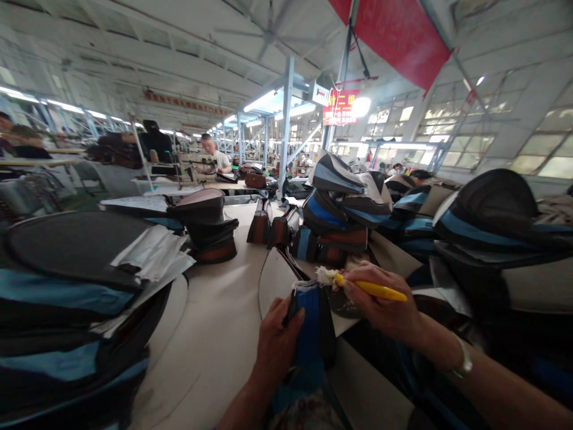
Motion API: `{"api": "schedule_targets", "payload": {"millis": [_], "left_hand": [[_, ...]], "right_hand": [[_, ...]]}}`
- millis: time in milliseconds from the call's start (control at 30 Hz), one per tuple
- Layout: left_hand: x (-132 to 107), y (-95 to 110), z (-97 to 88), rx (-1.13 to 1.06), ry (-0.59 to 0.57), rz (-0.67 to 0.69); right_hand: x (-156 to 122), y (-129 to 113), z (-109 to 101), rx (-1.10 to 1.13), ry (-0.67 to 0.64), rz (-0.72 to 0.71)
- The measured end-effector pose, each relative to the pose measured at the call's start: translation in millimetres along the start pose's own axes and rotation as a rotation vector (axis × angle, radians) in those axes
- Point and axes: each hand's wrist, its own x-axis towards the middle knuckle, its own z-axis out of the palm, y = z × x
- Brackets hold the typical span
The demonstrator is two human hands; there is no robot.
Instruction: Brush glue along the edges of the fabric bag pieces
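Observation:
My left hand [282,334] is closed on the near edge of a blue and black fabric piece [308,331], thumb on top. White residue shows along the piece's upper end. In my right hand [376,298] is a yellow-handled brush [378,290], gripped between thumb and fingers. Its whitish, clumped bristles [326,276] are just right of the fabric piece's upper end; whether they touch it I cannot tell. Below the brush lies a dark, stained round patch [344,301], partly hidden by my right hand.
Stacked black and blue fabric pieces [67,298] stand on the left of the pale table [215,310], with white sheets [154,254] on top. More piles [344,203] rise ahead and on the right [487,209]. A person [217,158] sits farther back.

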Motion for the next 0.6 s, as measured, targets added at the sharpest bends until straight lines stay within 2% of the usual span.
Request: {"api": "schedule_targets", "payload": {"millis": [100, 167, 233, 333, 433, 533, 600], "left_hand": [[-1, -3, 2.6, 0.074, 0.055, 0.034], [-2, -8, 4.5, 0.207, 0.097, 0.098], [-3, -15, 5.3, 0.433, 0.123, 0.239], [-3, -23, 5.2, 0.818, 0.158, 0.523], [-3, -23, 6.0, 1.008, 0.185, 0.699], [-5, -19, 8.5, 1.045, 0.17, 0.726], [-7, -17, 10.3, 1.056, 0.16, 0.717]], "right_hand": [[-3, -2, 5, 0.066, -0.02, 0.014], [0, -3, 4, 0.077, -0.02, 0.04], [7, -7, -2, 0.053, 0.027, 0.085], [19, -18, -12, 0.092, 0.055, 0.132], [27, -27, -13, 0.198, -0.076, 0.138], [31, -26, -10, 0.136, -0.255, 0.065], [33, -24, -11, 0.025, -0.271, -0.003]]}}
